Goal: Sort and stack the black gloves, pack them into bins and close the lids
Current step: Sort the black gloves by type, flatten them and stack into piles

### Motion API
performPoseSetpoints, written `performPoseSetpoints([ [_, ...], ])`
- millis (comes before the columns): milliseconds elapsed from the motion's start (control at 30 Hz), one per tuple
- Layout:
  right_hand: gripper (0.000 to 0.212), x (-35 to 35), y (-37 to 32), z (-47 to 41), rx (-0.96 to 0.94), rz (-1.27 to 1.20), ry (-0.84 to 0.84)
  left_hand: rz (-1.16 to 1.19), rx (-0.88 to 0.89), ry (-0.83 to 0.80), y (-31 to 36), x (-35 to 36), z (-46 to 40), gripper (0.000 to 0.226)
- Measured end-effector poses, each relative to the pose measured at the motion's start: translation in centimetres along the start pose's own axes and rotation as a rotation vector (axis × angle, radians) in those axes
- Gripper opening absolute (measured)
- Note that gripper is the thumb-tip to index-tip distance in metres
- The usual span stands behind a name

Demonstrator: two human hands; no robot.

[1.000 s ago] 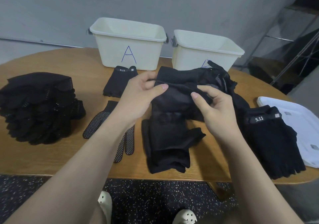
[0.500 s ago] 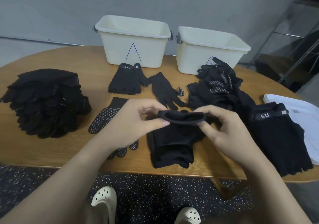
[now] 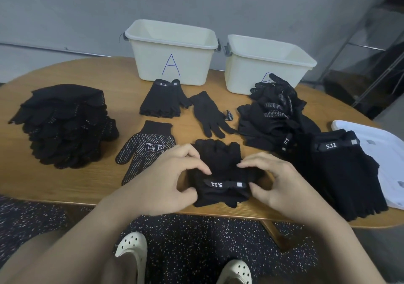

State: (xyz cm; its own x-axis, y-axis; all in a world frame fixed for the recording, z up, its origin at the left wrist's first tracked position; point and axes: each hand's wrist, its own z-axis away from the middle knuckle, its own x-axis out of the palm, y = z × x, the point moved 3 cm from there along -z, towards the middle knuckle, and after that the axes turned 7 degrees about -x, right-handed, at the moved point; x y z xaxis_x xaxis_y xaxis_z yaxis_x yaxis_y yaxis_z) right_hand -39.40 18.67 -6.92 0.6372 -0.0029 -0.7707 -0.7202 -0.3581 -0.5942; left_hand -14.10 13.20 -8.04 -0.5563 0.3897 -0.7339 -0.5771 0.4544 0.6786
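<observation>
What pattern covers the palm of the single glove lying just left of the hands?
White grip dots on black, seen in the head view on the dotted glove.

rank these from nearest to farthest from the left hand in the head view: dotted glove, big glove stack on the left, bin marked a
1. dotted glove: flat on the table, partly under the left hand.
2. big glove stack: far left of the table.
3. bin marked A: at the back edge, open.

Both forearms are reaching forward side by side — the left hand (image 3: 166, 181) and right hand (image 3: 282, 183) are facing each other, fingers curling inward, thumbs tucking low.
</observation>
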Motion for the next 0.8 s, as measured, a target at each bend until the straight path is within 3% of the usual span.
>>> performPoseSetpoints([
  [200, 0.041, -0.4, 0.5, -0.1, 0.152, -0.04, 0.067, 0.102, -0.213, 0.092, -0.2, 0.1, -0.9, 0.026],
  [333, 0.017, -0.1, 0.8, -1.3, 0.248, -0.001, 0.26, 0.103, -0.319, 0.177, -0.1, 0.6, -2.5, 0.031],
  [600, 0.012, 1.5, 0.9, -3.1, 0.346, -0.037, 0.331, 0.165, -0.351, 0.322, -0.1, 1.3, -3.7, 0.027],
  [700, 0.007, 1.7, 0.8, -3.3, 0.34, -0.108, 0.338, 0.15, -0.302, 0.33, 0.2, 1.1, -3.5, 0.023],
  [800, 0.015, 1.5, 0.7, -3.4, 0.289, -0.152, 0.329, 0.166, -0.249, 0.338, 0.5, 0.9, -3.2, 0.019],
])
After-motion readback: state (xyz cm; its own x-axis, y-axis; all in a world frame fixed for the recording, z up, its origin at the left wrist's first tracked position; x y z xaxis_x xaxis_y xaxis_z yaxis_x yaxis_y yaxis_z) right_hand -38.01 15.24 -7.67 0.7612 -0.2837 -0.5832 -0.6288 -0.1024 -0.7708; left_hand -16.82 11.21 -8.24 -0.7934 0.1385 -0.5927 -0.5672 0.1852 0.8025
